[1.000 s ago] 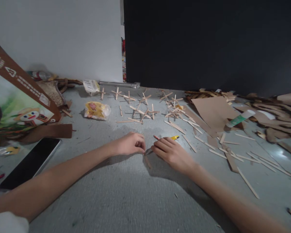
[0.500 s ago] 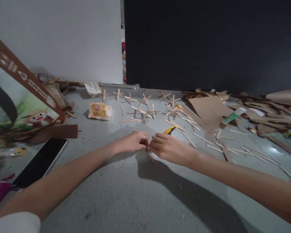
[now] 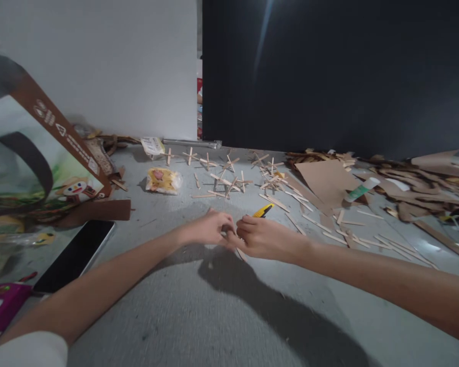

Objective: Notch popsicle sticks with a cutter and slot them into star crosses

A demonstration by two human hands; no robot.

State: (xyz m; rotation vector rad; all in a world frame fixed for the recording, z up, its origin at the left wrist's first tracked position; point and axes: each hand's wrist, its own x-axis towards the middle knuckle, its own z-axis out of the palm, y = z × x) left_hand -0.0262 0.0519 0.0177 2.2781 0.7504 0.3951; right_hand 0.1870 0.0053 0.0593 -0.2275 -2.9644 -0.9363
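My left hand and my right hand meet fingertip to fingertip at the middle of the grey table. Both are closed in a pinch on a thin wooden stick, whose near end pokes out below my right hand. A yellow utility knife lies on the table just behind my right hand, apart from it. Most of the stick is hidden by my fingers.
Several glued stick crosses and loose sticks lie at the back. Brown cardboard scraps and a glue tube sit right. A dark phone, a printed box, a yellow packet and a pink object sit left.
My right hand let the yellow knife go; it now lies behind the hand. That hand curled into a pinch and closed up against my left hand. The view shifted slightly left.
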